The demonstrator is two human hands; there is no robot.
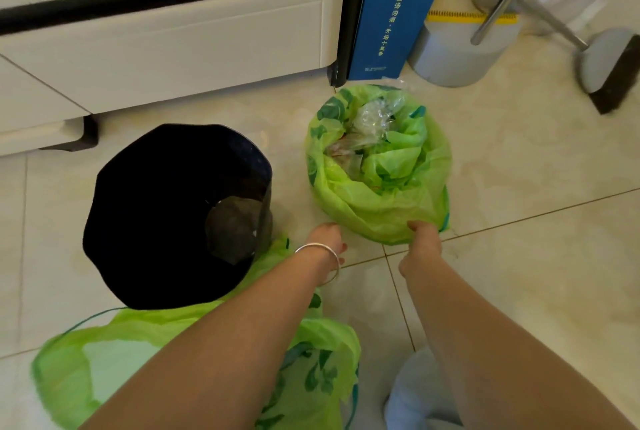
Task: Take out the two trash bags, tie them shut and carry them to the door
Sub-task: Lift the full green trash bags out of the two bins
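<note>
Green bag (pixel 381 187) under right grip (pixel 420 242)

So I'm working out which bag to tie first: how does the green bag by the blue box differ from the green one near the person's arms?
The far green bag stands rounded and full, mouth open, with clear wrappers showing inside; the near green bag lies slack and spread on the floor. The right hand touches the far bag's edge; the near bag lies under the left forearm, with the left hand beyond it. Both are light green with darker leaf print, and both are untied.
</note>
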